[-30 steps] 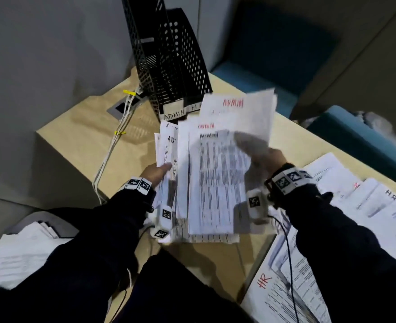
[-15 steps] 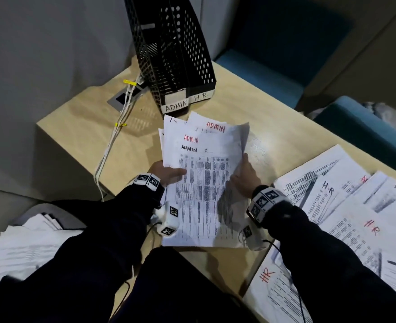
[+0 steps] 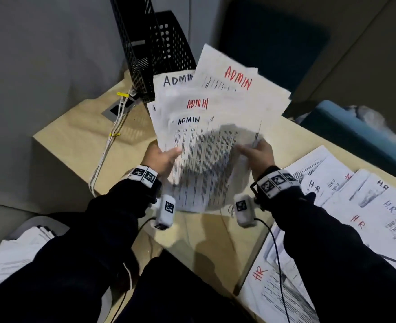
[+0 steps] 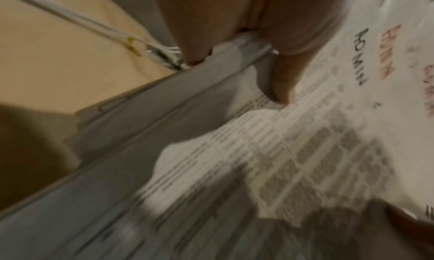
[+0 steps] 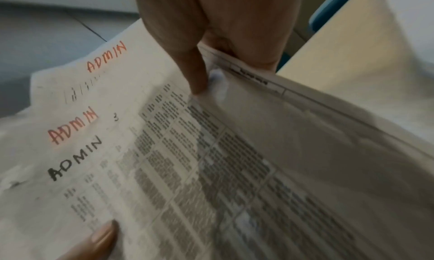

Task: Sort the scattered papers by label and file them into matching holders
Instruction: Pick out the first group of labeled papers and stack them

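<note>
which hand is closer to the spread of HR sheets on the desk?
Right. The right hand grips the ADMIN stack just beside the HR sheets; the left hand holds the stack's far edge.

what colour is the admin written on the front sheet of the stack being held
Black ink on the front sheet of the ADMIN stack; the label behind it is red. Clearest in the right wrist view.

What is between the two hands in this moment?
The fanned stack of ADMIN papers spans the gap; the left hand and right hand each grip a side edge, clearest in the head view.

Likely an office: wooden desk (image 3: 80, 136), black mesh file holders (image 3: 155, 54), teal chairs (image 3: 355, 127).
</note>
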The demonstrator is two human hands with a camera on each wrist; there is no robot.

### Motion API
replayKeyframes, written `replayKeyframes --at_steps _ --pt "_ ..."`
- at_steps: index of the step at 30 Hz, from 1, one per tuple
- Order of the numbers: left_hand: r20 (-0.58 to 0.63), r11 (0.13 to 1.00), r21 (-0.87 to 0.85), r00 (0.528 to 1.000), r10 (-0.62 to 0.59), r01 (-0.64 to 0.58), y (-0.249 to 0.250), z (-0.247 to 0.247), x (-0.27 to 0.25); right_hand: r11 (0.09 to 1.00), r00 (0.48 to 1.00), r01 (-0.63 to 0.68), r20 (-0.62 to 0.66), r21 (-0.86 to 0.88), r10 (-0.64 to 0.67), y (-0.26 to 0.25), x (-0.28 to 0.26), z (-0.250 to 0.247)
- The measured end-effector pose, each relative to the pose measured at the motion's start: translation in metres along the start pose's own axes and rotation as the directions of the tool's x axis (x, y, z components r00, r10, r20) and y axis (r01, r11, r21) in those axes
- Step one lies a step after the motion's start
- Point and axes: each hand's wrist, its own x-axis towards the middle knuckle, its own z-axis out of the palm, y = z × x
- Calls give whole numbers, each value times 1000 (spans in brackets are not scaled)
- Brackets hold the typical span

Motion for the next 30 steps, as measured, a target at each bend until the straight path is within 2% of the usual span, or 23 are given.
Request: replayKeyframes --at_steps 2,4,7,10,14,18,20,23,25,30 --pt "-69 998 25 996 62 -61 21 6 2 997 993 78 -95 27 -75 -23 0 0" --pt "-83 991 52 989 123 -119 37 10 5 987 979 157 -143 48 -148 -44 0 -1" --pt "-141 980 66 971 195 -187 57 14 2 970 968 231 -115 79 -222 -57 10 -10" --pt "-133 965 45 956 261 -257 57 16 0 968 974 223 -68 118 -217 -86 -21 -9" --pt "-102 964 -111 968 230 -241 49 18 -9 924 956 231 107 304 -274 -80 -36 -13" --pt "-24 972 -196 991 130 -132 49 15 -11 937 968 152 145 316 -206 -71 -38 -13" --pt "28 977 -191 994 102 -94 48 14 -10 945 983 139 71 297 -167 -68 -36 -13" --pt "74 974 -221 995 72 -55 51 17 -16 913 991 135 -68 385 -118 -68 -36 -15" --pt "35 963 -256 995 95 -83 56 23 -20 888 984 160 -137 431 -112 -72 -33 -13" --pt "-78 949 -274 987 138 -155 68 26 -14 841 965 250 -199 479 -173 -94 -43 -2"
